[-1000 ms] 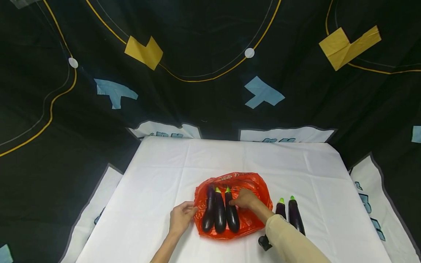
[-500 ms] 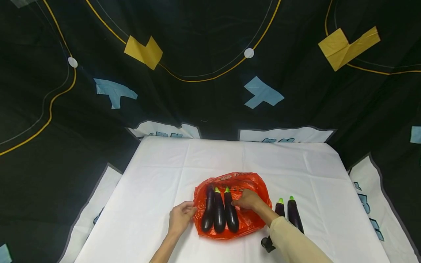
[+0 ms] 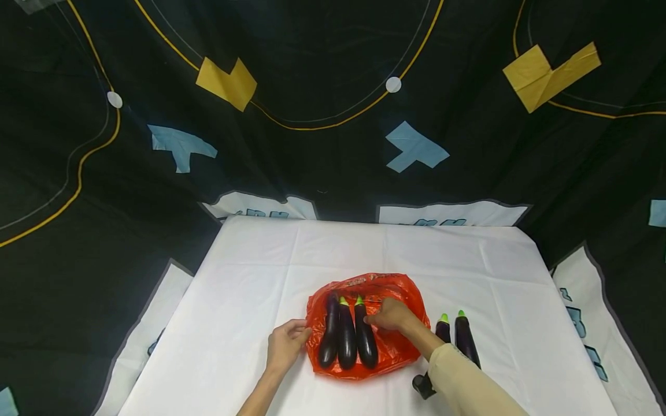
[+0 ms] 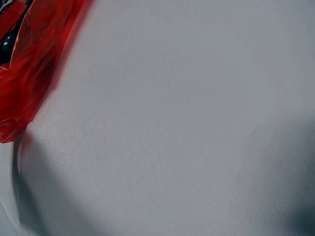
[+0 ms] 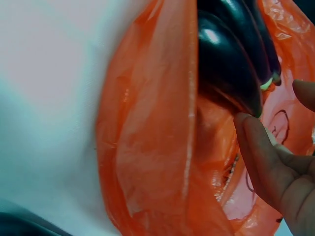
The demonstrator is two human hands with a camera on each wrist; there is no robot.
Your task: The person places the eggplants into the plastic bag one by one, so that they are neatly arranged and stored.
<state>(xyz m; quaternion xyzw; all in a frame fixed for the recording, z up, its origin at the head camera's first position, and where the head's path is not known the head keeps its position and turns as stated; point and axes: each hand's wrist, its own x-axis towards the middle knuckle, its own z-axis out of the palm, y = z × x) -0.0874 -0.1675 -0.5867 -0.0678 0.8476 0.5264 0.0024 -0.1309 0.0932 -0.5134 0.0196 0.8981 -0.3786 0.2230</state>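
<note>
A red plastic bag (image 3: 392, 355) lies spread on the white-covered table, with three dark purple eggplants (image 3: 347, 338) side by side in it. My left hand (image 3: 285, 346) is at the bag's left edge, thumb and fingers pinching the plastic; the left wrist view shows the bag (image 4: 29, 64) but not the hand. Over the bag's right part reaches my right hand (image 3: 390, 316), fingertips at the rightmost eggplant. In the right wrist view this hand (image 5: 280, 172) has a straight digit touching the end of an eggplant (image 5: 229, 61), with another digit held apart from it.
Two more eggplants (image 3: 466, 341) lie on the table right of the bag, one partly hidden by the right sleeve (image 3: 468, 381). A small black device (image 3: 424, 386) sits by that sleeve. Dark cloth with tape (image 3: 226, 84) hangs behind the white table (image 3: 250, 254).
My right hand has shifted only slightly at the rightmost eggplant, and its sleeve moved a little to the right. The left hand, bag and eggplants look the same.
</note>
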